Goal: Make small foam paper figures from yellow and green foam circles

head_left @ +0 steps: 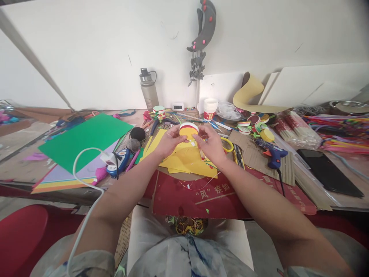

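Between my two hands is a small round paper drum with a yellow face, a red band and a white rim [188, 132]. My left hand [169, 143] grips its left side, thumb on the yellow face. On the opposite side my right hand [211, 145] pinches the edge, with its thumb also at the front. Yellow paper sheets [198, 166] lie below the hands on a red printed board [178, 196]. Beside my right hand are a yellow scissor handle [227, 144] and a utility knife [238, 156].
A blue glue gun [276, 157] rests on cardboard at right, near a black phone [328, 172]. Paper cups [210, 109] and a bottle [148, 90] stand behind. Green paper [86, 140] lies left; a white cable [89, 211] passes my left arm. Several small drums [255, 122] sit right.
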A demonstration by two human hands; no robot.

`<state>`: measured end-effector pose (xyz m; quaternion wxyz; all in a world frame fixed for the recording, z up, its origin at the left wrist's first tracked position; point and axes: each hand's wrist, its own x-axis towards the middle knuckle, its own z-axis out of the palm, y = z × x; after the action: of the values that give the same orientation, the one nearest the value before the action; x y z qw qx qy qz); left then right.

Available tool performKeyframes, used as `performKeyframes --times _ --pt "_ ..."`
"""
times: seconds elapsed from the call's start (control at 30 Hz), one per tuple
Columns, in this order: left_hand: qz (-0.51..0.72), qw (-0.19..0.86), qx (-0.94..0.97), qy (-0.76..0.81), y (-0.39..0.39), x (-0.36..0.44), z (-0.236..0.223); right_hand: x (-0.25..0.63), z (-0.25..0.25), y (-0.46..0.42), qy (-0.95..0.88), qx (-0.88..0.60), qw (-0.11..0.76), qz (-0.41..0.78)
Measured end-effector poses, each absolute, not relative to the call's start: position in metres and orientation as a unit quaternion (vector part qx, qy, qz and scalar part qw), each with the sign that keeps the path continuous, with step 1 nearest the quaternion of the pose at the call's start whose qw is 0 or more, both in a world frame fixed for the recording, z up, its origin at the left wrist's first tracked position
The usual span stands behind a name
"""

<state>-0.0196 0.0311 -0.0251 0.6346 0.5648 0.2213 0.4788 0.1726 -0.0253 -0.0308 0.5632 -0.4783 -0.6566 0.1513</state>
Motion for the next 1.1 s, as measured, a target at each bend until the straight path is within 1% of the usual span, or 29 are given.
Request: performKeyframes --times 0.17,0.37,0.5,0.6,0.8,0.87,0.93,1.1 --pt "0.474 0.597 0.597 0.247 0.036 -0.022 -0.026 0.174 -0.032 -0.021 -0.619 -0.482 0.581 0.216" --pt "0.466 0.582 0.608 0.274 0.035 -0.024 -0.026 0.173 -0.031 -0.016 -0.563 -0.460 0.583 0.363" --pt "0.466 0.598 0.596 0.263 0.032 -0.024 -0.025 0.175 -0.029 -0.017 -0.506 -0.443 0.570 0.472" --pt "0.465 0.632 0.573 0.238 0.032 -0.025 -0.025 0.177 -0.025 -0.019 -0.468 -0.413 0.545 0.560" --pt "0.452 0.689 0.529 0.205 0.038 -0.026 -0.029 0.177 -0.018 -0.021 -0.395 -0.393 0.518 0.649" --pt "0.448 0.693 0.523 0.214 0.039 -0.026 -0.030 0.176 -0.017 -0.021 -0.383 -0.390 0.515 0.660" --pt "0.448 0.692 0.520 0.224 0.039 -0.026 -0.029 0.176 -0.019 -0.021 -0.398 -0.390 0.522 0.646" --pt "0.453 0.658 0.543 0.260 0.034 -0.025 -0.026 0.177 -0.027 -0.018 -0.507 -0.441 0.539 0.508"
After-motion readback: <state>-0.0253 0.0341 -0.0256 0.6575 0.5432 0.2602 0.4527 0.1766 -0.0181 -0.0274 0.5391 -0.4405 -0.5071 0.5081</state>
